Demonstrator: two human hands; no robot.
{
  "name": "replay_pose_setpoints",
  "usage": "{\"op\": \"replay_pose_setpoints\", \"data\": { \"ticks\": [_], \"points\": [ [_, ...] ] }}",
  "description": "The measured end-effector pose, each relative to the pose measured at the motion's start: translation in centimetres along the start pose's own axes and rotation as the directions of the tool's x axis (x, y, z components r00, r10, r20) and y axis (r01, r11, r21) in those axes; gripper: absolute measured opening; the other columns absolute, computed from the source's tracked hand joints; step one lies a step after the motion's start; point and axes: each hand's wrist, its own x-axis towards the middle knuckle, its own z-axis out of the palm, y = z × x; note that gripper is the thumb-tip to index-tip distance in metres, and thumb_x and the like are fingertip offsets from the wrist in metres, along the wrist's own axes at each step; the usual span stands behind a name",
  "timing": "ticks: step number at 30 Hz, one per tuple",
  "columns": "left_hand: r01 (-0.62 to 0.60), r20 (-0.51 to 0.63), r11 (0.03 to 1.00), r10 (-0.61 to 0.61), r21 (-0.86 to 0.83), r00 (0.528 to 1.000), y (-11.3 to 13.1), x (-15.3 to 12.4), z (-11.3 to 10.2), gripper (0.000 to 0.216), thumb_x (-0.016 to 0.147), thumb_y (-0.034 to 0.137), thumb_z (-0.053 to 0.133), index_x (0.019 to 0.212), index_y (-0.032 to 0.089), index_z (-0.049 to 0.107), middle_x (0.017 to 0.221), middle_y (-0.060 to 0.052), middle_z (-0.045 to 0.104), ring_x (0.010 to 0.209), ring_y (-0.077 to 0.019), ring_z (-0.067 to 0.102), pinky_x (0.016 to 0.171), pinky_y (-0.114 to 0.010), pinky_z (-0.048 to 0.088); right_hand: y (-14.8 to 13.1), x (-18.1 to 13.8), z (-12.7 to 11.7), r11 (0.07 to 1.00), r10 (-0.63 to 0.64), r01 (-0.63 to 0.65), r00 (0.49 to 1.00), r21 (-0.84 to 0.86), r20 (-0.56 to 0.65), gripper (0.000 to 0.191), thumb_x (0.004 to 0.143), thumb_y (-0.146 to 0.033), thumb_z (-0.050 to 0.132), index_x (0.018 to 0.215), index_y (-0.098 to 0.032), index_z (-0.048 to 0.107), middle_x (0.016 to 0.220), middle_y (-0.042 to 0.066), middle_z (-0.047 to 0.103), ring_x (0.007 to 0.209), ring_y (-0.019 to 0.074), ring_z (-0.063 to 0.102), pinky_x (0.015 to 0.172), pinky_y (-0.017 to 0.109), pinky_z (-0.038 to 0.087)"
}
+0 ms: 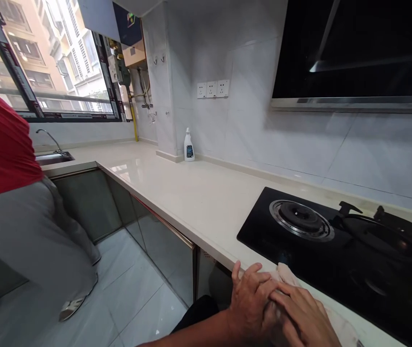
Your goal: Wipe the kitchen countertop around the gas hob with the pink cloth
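At the front edge of the counter, by the hob, my two hands meet over a pale cloth. My left hand is closed, its fingers bent against the cloth. My right hand lies partly over the left fingertips, fingers curved down onto the cloth. Most of the cloth is hidden beneath the hands; a part shows past the fingertips and to the right. Just beyond them is the black gas hob, with a round burner on its left side.
A dark pan or lid sits at the hob's right. A white spray bottle stands against the wall on the pale counter. A black range hood hangs above. A person in a red top stands left, near the sink.
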Motion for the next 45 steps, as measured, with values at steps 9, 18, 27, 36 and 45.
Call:
{"op": "replay_pose_setpoints", "data": {
  "ticks": [9, 18, 27, 36, 45],
  "points": [
    [0.004, 0.106, 0.996, -0.013, 0.084, 0.994, -2.2, 0.5, -0.2, 0.021, 0.098, 0.019, 0.059, 0.115, 0.03, 0.067, 0.103, 0.002, 0.074, 0.112, -0.0189, 0.065, 0.13, -0.05, 0.006, -0.8, 1.5, -1.5, 0.961, 0.185, -0.178, 0.983, 0.214, -0.011, 0.03, 0.103, -0.033, 0.055, 0.126, -0.035, 0.073, 0.13, 0.002, 0.074, 0.117, 0.0193, 0.072, 0.092, 0.029, 0.063],
    [0.193, 0.252, 0.97, -0.226, 0.151, 0.941, -7.9, 3.9, -6.0, 0.027, 0.099, 0.01, 0.048, 0.109, 0.028, 0.067, 0.102, -0.001, 0.07, 0.106, -0.0219, 0.061, 0.119, -0.059, 0.021, 3.7, 0.1, -1.0, 0.824, 0.556, -0.547, 0.831, 0.149, -0.022, 0.04, 0.101, -0.053, 0.047, 0.118, -0.034, 0.077, 0.136, 0.006, 0.069, 0.12, 0.0274, 0.068, 0.077, 0.035, 0.062],
    [0.18, 0.467, 0.977, -0.215, 0.119, 0.858, -10.7, 8.3, -8.5, 0.024, 0.104, 0.016, 0.047, 0.11, 0.027, 0.066, 0.103, -0.002, 0.069, 0.097, -0.0195, 0.062, 0.087, -0.036, 0.045, 3.8, 0.1, 1.6, 0.858, 0.512, -0.512, 0.859, -0.039, -0.026, 0.048, 0.102, -0.056, 0.04, 0.126, -0.031, 0.073, 0.138, 0.008, 0.068, 0.131, 0.0324, 0.06, 0.103, 0.057, 0.048],
    [0.072, 0.415, 0.959, -0.185, 0.274, 0.891, -13.2, 13.9, -6.9, 0.031, 0.108, 0.02, 0.039, 0.12, 0.026, 0.068, 0.109, -0.006, 0.067, 0.102, -0.0214, 0.061, 0.09, -0.039, 0.042, 3.5, -0.2, 1.5, 0.874, 0.481, -0.482, 0.876, -0.06, -0.038, 0.043, 0.103, -0.053, 0.042, 0.13, -0.033, 0.069, 0.141, 0.006, 0.066, 0.132, 0.0301, 0.059, 0.104, 0.055, 0.048],
    [0.096, 0.467, 0.939, -0.251, 0.331, 0.848, -16.0, 15.0, -4.6, 0.024, 0.095, 0.015, 0.058, 0.11, 0.024, 0.074, 0.123, -0.011, 0.062, 0.117, -0.0287, 0.054, 0.096, -0.046, 0.042, 3.1, 0.1, 1.7, 0.888, 0.436, -0.444, 0.895, -0.115, -0.092, 0.044, 0.103, -0.049, 0.04, 0.13, -0.029, 0.069, 0.138, 0.008, 0.067, 0.128, 0.0305, 0.061, 0.1, 0.053, 0.05]
  ]
}}
